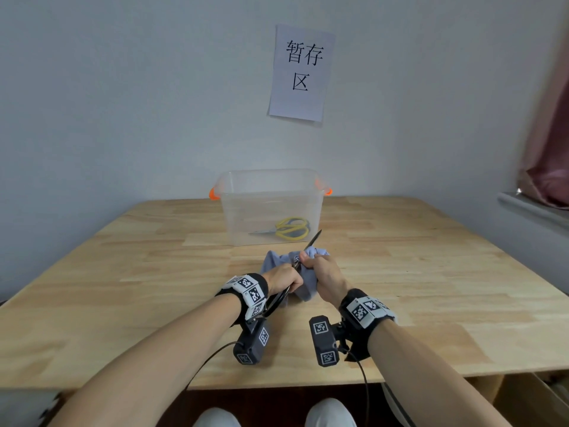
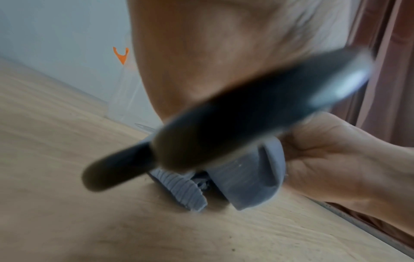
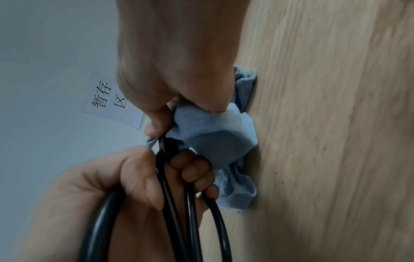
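Front edge of the table point(image 1: 431, 272) is nearest; pale jointed wood planks, smooth and matte; bare board on both sides of the hands.

Left hand point(image 1: 281, 278): fingers curled tight round the thin, rounded handle loops of the black scissors point(image 1: 313, 240); loops trail back toward the wrist.

Right hand point(image 1: 323, 274): closed fist, thumb and fingers pinching the blue-grey cloth point(image 1: 272, 261) against the blades near the pivot; hands close together.

Cloth is soft knit, ribbed at one edge, bunched; lower folds rest on the table at mid-board; the dark pointed blade tip sticks out beyond it, tilted up toward the far right.

Just beyond the tip: clear plastic box point(image 1: 234, 211), rounded rim, orange handles; yellow-handled scissors point(image 1: 291, 229) lie flat inside; whether the tip touches the box's front wall, cannot tell.

Behind: grey wall with a paper sign point(image 1: 300, 73); curtain point(image 1: 551, 149) far right.
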A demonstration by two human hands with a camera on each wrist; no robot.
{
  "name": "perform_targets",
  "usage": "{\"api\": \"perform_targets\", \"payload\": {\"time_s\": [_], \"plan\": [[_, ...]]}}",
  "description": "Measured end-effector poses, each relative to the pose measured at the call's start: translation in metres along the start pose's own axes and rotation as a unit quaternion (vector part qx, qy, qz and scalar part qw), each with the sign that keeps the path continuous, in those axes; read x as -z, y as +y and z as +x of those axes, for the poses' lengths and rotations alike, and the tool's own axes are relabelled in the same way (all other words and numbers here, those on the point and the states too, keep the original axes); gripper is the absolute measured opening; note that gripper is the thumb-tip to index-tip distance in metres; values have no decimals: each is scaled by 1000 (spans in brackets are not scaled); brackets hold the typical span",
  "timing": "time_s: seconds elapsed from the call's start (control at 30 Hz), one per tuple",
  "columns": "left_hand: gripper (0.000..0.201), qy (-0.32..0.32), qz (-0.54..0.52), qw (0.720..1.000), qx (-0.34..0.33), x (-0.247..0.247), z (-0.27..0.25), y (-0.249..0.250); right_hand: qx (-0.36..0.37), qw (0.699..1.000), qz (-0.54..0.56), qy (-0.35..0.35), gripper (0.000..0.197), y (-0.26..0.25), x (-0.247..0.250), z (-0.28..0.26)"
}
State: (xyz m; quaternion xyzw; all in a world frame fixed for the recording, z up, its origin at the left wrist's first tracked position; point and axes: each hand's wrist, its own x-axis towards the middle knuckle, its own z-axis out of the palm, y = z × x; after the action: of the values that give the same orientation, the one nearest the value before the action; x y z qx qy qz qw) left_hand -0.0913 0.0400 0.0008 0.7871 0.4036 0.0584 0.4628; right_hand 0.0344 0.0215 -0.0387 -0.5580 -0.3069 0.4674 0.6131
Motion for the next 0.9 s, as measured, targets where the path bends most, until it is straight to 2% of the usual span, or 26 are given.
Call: {"api": "perform_targets", "payload": {"time_s": [0.13, 0.3, 0.43, 0.7, 0.9], "plan": [[42, 2, -7, 1000, -1, 3, 0, -5, -1, 1000, 6, 2, 20, -6, -2, -1], [39, 5, -1, 1000, -10, 5, -2, -5, 26, 998, 53, -23, 33, -7, -2, -2], [42, -3, 6, 1000, -15, 5, -4, -12, 47, 996, 71, -36, 36, -6, -2, 2], [38, 4, 17, 999, -37, 9, -10, -15, 41, 994, 102, -23, 34, -16, -7, 1], [45, 28, 2, 999, -32, 15, -18, -18, 27, 996, 84, 8, 20, -17, -6, 11]]}}
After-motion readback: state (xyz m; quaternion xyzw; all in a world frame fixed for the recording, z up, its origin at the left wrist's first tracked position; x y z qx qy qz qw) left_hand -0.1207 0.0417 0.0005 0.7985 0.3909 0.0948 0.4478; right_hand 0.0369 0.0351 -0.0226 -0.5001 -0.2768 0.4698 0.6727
